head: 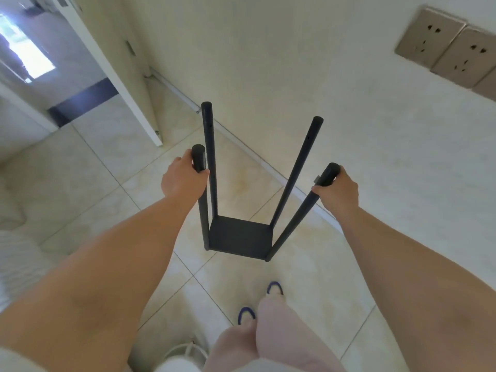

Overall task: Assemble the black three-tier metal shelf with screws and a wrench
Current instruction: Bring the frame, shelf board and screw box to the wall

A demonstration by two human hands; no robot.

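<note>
we hold the shelf frame (240,237) above the tiled floor (134,189), left hand (182,178) and right hand (338,191) each wrapped round a near post top; we should keep it level while lowering.

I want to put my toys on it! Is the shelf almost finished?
Not yet. Done: four black posts stand on one shelf panel at the bottom. In hand: the left hand and right hand each grip the top of a near post. Left: only one tier shows, so two more panels seem still to go on. No screws or wrench are in view.
</note>
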